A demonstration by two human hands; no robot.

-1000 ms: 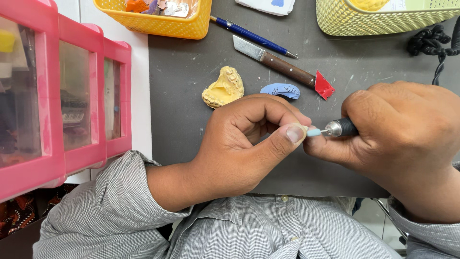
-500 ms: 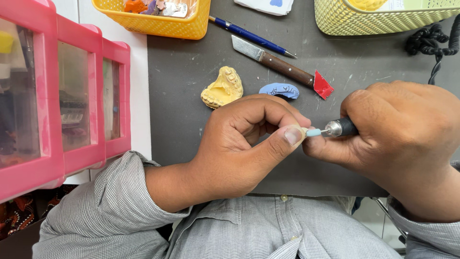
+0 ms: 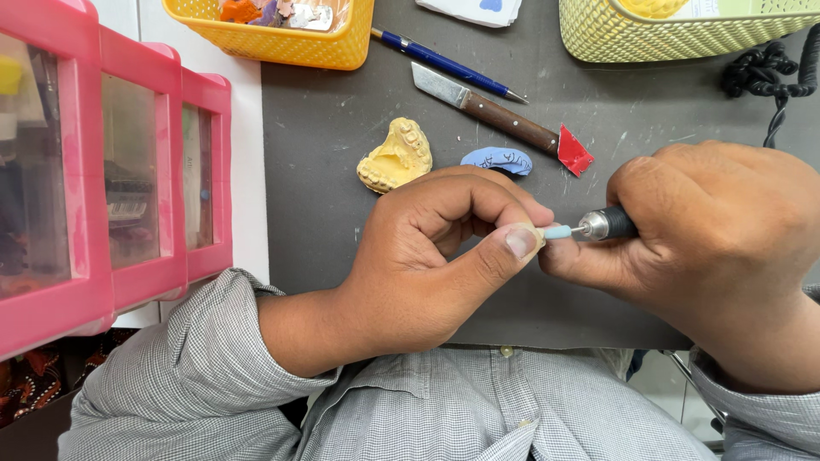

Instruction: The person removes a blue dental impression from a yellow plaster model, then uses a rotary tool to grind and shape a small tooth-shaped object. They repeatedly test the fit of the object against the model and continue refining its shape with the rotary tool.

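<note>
My left hand [image 3: 436, 256] is curled shut, pinching a small pale piece [image 3: 536, 234] between thumb and fingers; most of the piece is hidden. My right hand [image 3: 717, 239] grips a rotary handpiece [image 3: 606, 224] with a metal collar and a light blue tip [image 3: 559, 231] that touches the pale piece. Both hands hover over the near edge of a dark grey mat [image 3: 325, 171]. A yellow plaster teeth cast [image 3: 395, 156] and a blue curved piece [image 3: 496, 160] lie just beyond my left hand.
A knife with a wooden handle [image 3: 487, 109], a red scrap [image 3: 573, 152] and a blue pen [image 3: 448, 65] lie farther back. An orange basket [image 3: 290, 43] and a yellow-green basket [image 3: 675, 38] stand at the far edge. Pink drawers [image 3: 111, 171] stand left; a black coiled cord [image 3: 769, 77] lies right.
</note>
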